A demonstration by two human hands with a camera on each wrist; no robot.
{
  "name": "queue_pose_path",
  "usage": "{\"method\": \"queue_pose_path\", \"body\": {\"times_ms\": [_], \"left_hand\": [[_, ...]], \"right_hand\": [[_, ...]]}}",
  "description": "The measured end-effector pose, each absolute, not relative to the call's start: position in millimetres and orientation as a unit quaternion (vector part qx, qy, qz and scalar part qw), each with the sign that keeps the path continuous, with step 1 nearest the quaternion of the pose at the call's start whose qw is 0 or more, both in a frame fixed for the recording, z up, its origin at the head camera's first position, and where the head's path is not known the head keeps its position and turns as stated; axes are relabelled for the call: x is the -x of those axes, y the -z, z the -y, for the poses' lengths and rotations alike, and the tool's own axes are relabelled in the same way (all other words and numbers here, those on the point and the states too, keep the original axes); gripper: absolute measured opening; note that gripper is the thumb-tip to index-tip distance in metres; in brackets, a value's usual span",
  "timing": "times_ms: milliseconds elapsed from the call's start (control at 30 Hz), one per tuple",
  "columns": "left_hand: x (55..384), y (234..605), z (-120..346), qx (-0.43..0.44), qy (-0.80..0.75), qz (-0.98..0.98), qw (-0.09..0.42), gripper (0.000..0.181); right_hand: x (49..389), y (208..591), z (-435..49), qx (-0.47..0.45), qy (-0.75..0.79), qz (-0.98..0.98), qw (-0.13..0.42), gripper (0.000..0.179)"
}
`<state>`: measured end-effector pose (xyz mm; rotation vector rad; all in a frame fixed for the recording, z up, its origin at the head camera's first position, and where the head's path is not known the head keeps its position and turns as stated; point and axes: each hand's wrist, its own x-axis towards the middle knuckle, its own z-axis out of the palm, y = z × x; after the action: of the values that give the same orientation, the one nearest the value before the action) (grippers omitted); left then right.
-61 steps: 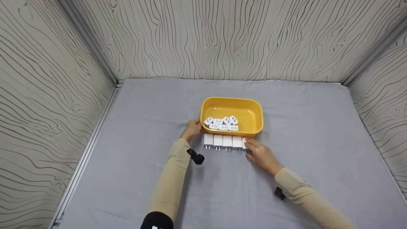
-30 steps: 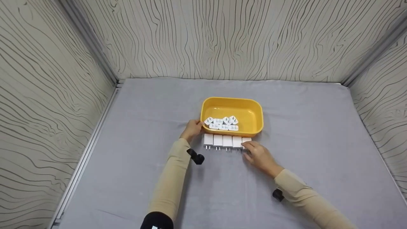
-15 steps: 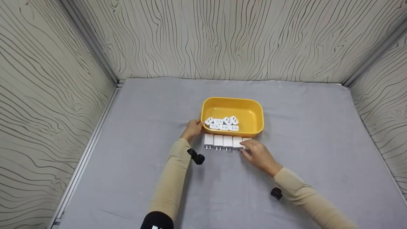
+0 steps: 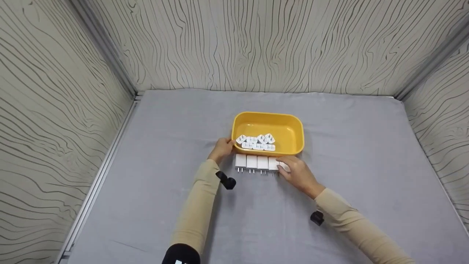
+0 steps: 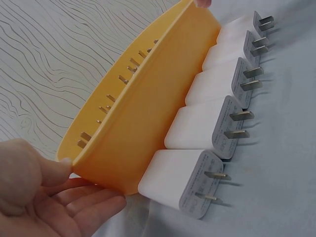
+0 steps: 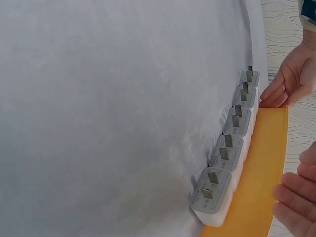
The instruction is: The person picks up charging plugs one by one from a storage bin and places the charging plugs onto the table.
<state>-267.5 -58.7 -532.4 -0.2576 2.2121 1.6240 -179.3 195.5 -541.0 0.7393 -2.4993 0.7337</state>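
A yellow plastic bin point(image 4: 282, 128) holds several white plug chargers point(image 4: 258, 146) with their prongs up. Along its front wall, a row of several white chargers point(image 5: 173, 173) lies on the cloth, prongs facing the person. My left hand point(image 4: 221, 149) grips the bin's left front corner; in the left wrist view the thumb is at the rim and the fingers extend beneath. My right hand point(image 4: 298, 176) is by the row's right end, overlapping the last charger point(image 4: 285, 167) in the head view. In the right wrist view, its relaxed fingers point(image 6: 296, 190) are beside the bin's wall, apart from the chargers.
Grey cloth point(image 4: 176, 121) covers the table. Wood-patterned panels point(image 4: 234, 44) stand behind and at both sides, joined by metal posts. Black wrist cameras point(image 4: 317, 217) hang beneath the sleeves.
My right hand has shifted slightly left, and its fingers have moved from the last charger toward the bin's front edge. The left hand, bin and row of chargers stay in place.
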Motion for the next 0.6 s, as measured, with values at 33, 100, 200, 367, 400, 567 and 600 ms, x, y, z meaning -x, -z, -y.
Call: {"method": "queue_pose_path", "body": {"times_ms": [33,100,200,367,400,567,600], "left_hand": [[267.4,532.5,58.7,0.091,-0.577,-0.789,0.191,0.036],[267.4,532.3,58.6,0.090,-0.579,-0.788,0.191,0.037],[267.8,531.8,58.5,0.090,-0.583,-0.784,0.193,0.037],[267.7,531.1,58.1,0.097,-0.589,-0.777,0.198,0.038],[267.6,531.1,58.0,0.098,-0.589,-0.777,0.200,0.038],[267.2,532.1,57.7,0.098,-0.581,-0.783,0.200,0.036],[267.4,532.3,57.6,0.097,-0.579,-0.785,0.199,0.036]], "right_hand": [[179.7,539.9,-195.2,-0.262,-0.265,0.903,0.212,0.020],[180.5,538.1,-194.5,-0.253,-0.269,0.906,0.207,0.020],[182.6,536.3,-193.6,-0.242,-0.276,0.908,0.204,0.019],[188.7,534.2,-192.6,-0.231,-0.287,0.906,0.208,0.017],[190.0,533.7,-192.5,-0.227,-0.289,0.907,0.207,0.018],[195.1,531.2,-192.2,-0.207,-0.297,0.911,0.196,0.020],[196.4,530.9,-192.1,-0.205,-0.297,0.912,0.195,0.020]]}}
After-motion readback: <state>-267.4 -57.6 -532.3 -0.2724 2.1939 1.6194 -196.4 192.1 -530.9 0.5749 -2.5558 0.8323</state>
